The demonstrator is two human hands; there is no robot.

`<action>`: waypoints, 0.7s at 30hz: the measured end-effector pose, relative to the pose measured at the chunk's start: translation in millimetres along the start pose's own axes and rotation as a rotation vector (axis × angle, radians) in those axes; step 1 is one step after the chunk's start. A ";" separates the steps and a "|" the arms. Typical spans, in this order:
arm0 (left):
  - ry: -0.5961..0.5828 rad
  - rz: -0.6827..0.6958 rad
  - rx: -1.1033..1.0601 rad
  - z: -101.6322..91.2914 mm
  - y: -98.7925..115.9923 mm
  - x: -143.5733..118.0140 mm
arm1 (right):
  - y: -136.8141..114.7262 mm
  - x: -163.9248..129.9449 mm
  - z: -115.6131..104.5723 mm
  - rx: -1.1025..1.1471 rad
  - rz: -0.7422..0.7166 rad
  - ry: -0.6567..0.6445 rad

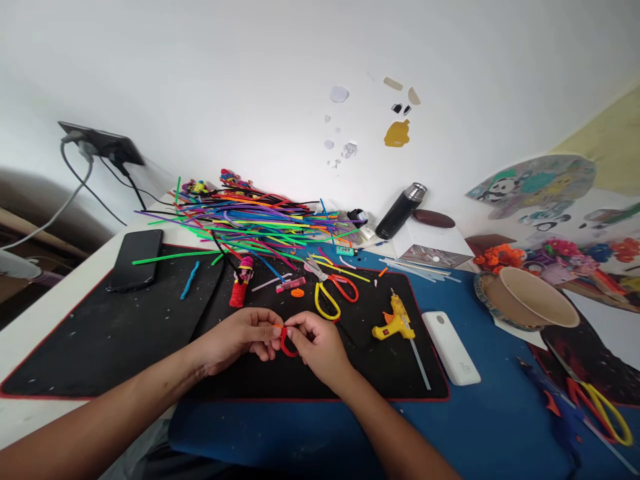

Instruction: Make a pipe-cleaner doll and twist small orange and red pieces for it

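Between my two hands is a red pipe cleaner (289, 351), bent into a small loop over the black mat (320, 380). The thumb and fingers of my left hand (253, 339) pinch one side of it, where a bit of orange also shows. My right hand (320, 347) pinches the other side, its fingertips almost meeting the left ones. Just beyond my hands stand a red pipe-cleaner figure (241, 283) and scissors (327, 287) with yellow and red handles, lying apart. A small orange piece (297, 293) rests near the scissors.
Many coloured pipe cleaners (250, 220) are heaped along the wall. On the right lie a yellow glue gun (397, 321), a white power bank (451, 348), a bowl (537, 297) and a second pair of scissors (590, 393). A phone (136, 259) lies left; a black flask (401, 212) leans behind.
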State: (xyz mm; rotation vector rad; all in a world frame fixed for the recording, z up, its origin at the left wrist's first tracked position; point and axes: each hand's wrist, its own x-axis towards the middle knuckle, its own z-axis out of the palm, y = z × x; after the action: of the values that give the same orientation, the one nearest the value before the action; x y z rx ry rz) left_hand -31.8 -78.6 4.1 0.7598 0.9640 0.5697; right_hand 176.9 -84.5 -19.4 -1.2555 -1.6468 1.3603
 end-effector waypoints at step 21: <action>0.011 -0.041 0.029 -4.0 -0.9 -0.5 | -0.6 -1.8 0.3 -0.267 -0.235 0.041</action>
State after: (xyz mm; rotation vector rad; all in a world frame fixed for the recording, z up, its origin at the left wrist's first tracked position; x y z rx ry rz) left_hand -35.5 -78.3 2.2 0.7621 0.9975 0.5253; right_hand 177.0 -86.3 -18.7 -1.1811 -1.9268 0.9918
